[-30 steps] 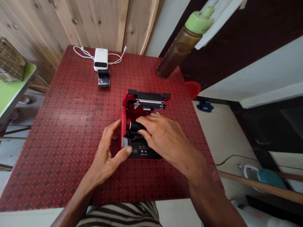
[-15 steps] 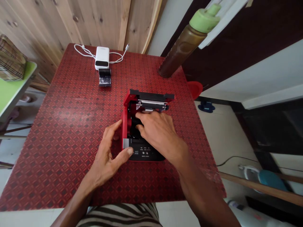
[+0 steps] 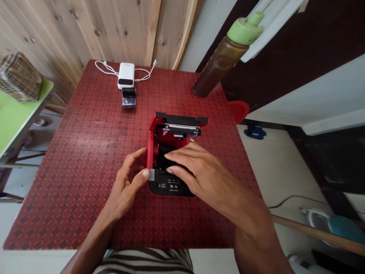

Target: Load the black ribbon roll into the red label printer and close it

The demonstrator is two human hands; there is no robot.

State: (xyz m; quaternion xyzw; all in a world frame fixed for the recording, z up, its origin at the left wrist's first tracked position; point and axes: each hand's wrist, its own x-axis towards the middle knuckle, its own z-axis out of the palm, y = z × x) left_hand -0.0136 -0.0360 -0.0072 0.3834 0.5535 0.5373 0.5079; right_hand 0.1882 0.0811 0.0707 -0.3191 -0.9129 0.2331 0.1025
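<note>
A small red-and-black printer (image 3: pixel 171 182) stands on the table with its hinged lid raised at the back. Its inner compartment shows a black roll (image 3: pixel 167 149), partly covered by my fingers. My left hand (image 3: pixel 127 180) grips the printer's left side, thumb at the front left corner by a grey patch and fingers along the red wall. Over the right part of the compartment lies my right hand (image 3: pixel 203 167), thumb and fingers apart. Its thumb is near the front panel's back edge; whether the fingertips touch the roll I cannot tell.
Farther back on the red patterned table (image 3: pixel 85 163) are a white power bank (image 3: pixel 126 74) with a cable and a small black roll (image 3: pixel 129 98). A tall brown bottle (image 3: pixel 215 66) with a green cap stands at the back right. A green table (image 3: pixel 17 114) is at left.
My right hand has drawn back from deep inside the compartment towards the right and front, uncovering more of the black roll. My left thumb has slid left to the printer's corner.
</note>
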